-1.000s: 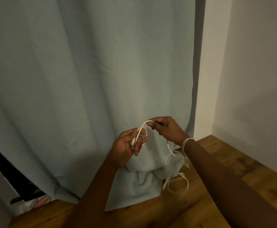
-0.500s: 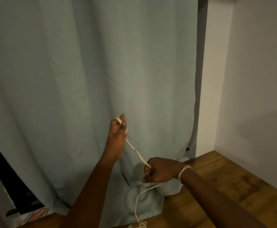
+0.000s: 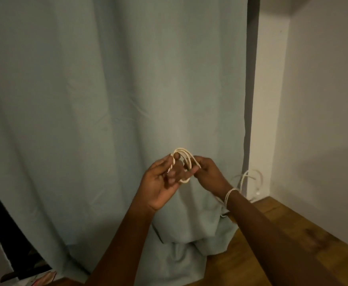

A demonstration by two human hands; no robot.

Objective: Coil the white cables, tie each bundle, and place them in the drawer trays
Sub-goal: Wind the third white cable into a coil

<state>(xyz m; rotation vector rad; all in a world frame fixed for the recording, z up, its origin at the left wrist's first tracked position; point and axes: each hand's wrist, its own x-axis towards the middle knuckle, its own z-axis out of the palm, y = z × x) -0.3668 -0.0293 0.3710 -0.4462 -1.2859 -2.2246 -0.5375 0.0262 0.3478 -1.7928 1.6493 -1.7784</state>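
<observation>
My left hand (image 3: pixel 162 183) is palm-up in front of me, fingers loosely spread and half open, with a few loops of the white cable (image 3: pixel 183 162) wound around them (the loops arch up over my fingertips and come back under near the little finger). Just to its right, my right hand (image 3: pixel 208 175) pinches the cable between thumb and forefinger where the strand leaves the loops, the other fingers curled in. A thin white band (image 3: pixel 230 195) circles my right wrist. Beyond that wrist the loose tail of the cable swings out in a blurred curl near the wall (image 3: pixel 317 120). Both hands hang in front of the pale curtain (image 3: pixel 107 100), whose hem bunches on the wooden floor (image 3: pixel 272 234) below.
</observation>
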